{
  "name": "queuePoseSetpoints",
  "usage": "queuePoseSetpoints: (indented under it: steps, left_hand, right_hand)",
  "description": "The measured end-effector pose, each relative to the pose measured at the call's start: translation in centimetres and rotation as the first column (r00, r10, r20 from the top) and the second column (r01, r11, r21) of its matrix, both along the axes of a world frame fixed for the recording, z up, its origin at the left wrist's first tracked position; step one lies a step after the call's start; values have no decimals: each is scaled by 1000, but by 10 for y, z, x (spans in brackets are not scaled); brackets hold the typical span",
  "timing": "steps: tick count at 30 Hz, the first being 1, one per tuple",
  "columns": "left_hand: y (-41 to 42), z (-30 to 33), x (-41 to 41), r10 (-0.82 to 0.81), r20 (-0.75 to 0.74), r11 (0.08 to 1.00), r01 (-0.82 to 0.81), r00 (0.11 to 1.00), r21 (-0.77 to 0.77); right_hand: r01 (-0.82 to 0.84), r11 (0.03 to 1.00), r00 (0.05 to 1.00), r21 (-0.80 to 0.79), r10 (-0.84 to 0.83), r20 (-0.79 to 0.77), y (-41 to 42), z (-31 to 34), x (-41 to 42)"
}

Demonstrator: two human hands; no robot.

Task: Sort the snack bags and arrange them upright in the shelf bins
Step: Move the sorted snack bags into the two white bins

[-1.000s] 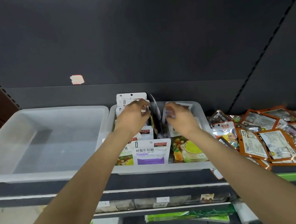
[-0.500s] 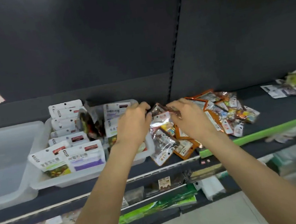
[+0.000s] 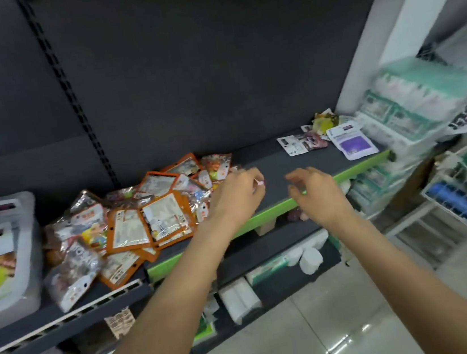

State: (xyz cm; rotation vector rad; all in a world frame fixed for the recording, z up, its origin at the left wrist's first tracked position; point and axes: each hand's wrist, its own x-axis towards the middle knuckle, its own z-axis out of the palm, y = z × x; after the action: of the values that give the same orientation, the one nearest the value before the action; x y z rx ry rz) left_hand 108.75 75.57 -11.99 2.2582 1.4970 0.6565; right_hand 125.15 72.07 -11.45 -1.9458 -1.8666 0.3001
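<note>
Both hands empty over the dark shelf board (image 3: 281, 164): left hand (image 3: 236, 195) and right hand (image 3: 316, 191) with fingers loosely curled, off the pile of orange-edged foil snack bags (image 3: 148, 217) they touched earlier. Label print too blurred to read. View has swung right; translucent plastic bin (image 3: 29, 251) of upright bags now at left edge, purple-and-white pouch (image 3: 352, 143) far right.

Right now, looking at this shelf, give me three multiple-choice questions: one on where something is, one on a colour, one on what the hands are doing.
1. Where does the purple-fronted bag lie? A in the bin; B flat at the shelf's right end; C on the floor.
2. What colour is the shelf's front strip? A green; B red; C blue.
3. What do the left hand and right hand hold? A a bag each; B one bag together; C no bag.

Answers: B, it lies flat beside the white bags; A, the edge is bright green; C, both hover over bare shelf.
</note>
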Motion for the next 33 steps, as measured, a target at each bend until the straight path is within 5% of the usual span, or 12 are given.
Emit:
queuePoseSetpoints:
  steps: [17,27,33]
  left_hand:
    - [193,-31,272,-138,86,980,149,987,-136]
    - [280,-105,321,86,-118,942,-119,989,-314]
    - [306,-142,326,400,-238,836,-459,885,-299]
  right_hand:
    - [76,996,997,-49,-75,19,159,-26,286]
    - [-112,961,990,-254,130,53,293,-85,368]
    - [-219,894,945,-390,294,144,342,-121,414]
